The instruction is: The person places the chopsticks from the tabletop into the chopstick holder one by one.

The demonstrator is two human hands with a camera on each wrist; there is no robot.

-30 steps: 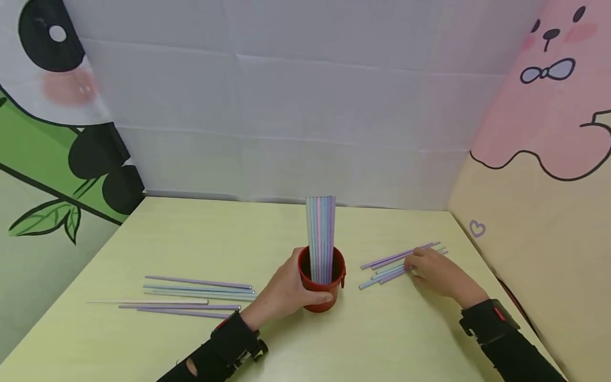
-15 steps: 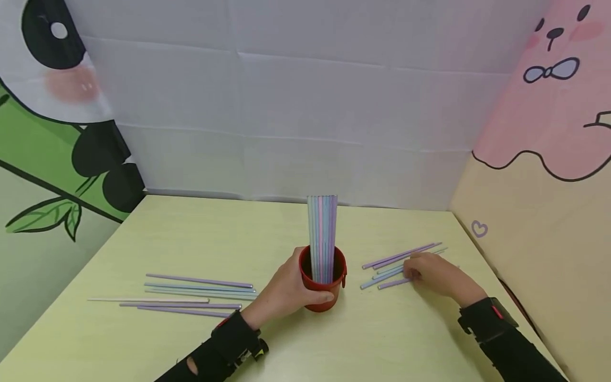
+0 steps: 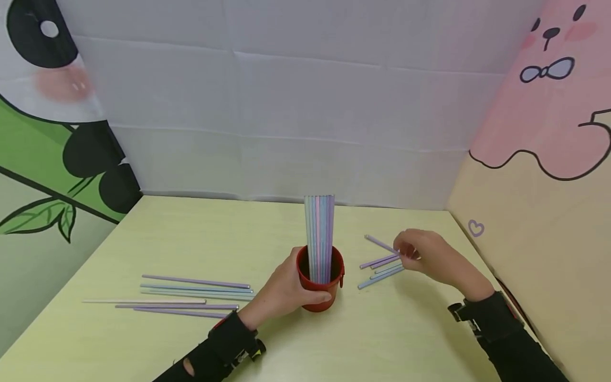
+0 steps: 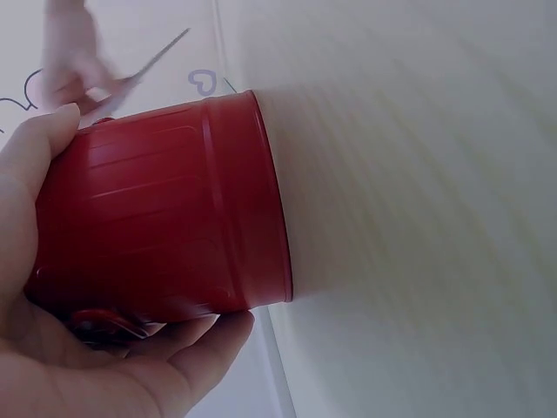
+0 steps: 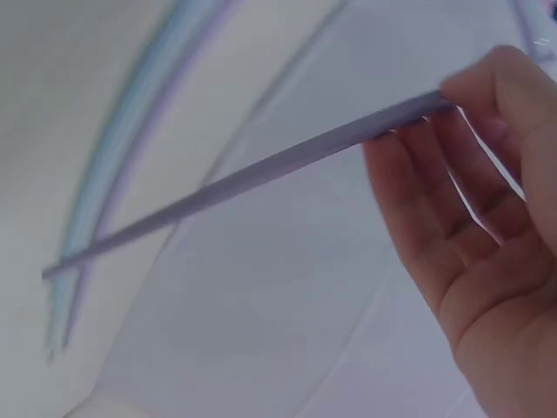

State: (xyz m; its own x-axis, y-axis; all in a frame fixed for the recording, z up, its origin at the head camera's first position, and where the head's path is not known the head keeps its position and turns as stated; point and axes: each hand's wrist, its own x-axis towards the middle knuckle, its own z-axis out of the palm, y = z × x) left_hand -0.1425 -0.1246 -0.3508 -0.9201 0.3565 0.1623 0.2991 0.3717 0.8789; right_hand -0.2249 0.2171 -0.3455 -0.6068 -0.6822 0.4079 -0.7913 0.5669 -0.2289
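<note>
My left hand (image 3: 281,294) grips a small red bucket (image 3: 321,297) from its left side, thumb across the front; in the left wrist view the fingers curl round the red bucket (image 4: 165,209). A bundle of pastel straws (image 3: 320,239) stands upright inside it. Over on the right, my right hand (image 3: 431,260) pinches one purple straw (image 3: 380,243), raised and tilted above the table. The right wrist view shows this purple straw (image 5: 244,178) between thumb and fingertips. Beneath that hand lie several blue and purple straws (image 3: 382,277).
Left of the bucket several straws (image 3: 191,289) lie spread in purple, blue, green and white, partly behind the left forearm. A white sheet (image 3: 296,106) stands at the back edge of the pale table (image 3: 215,228). A wall with a pink cartoon (image 3: 539,122) borders the right side.
My right hand has picked up one purple straw from the right pile and lifted it, tilting its left end upward. My left hand keeps its hold on the bucket in the same place.
</note>
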